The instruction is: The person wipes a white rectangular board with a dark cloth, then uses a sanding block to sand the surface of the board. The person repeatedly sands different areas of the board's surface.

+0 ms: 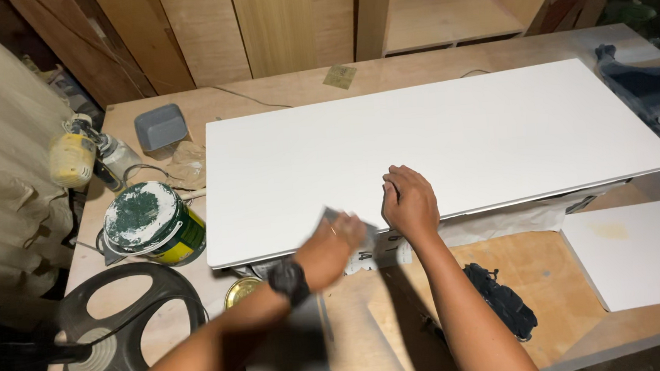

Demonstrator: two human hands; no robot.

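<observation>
Plywood bench (277, 88) is carrying a white panel (435, 143). At its near edge, the left hand (339, 237) is gripping what is possibly a grey sanding pad (334, 215), blurred, while the right hand (408, 201) is pressing loosely curled beside it. Farther left, a paint tin (150, 221) is sitting.

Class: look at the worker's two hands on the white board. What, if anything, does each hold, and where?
The left hand grips a small grey piece, blurred, by its near end at the white board's front edge. The right hand holds nothing; it rests on the board.
</observation>
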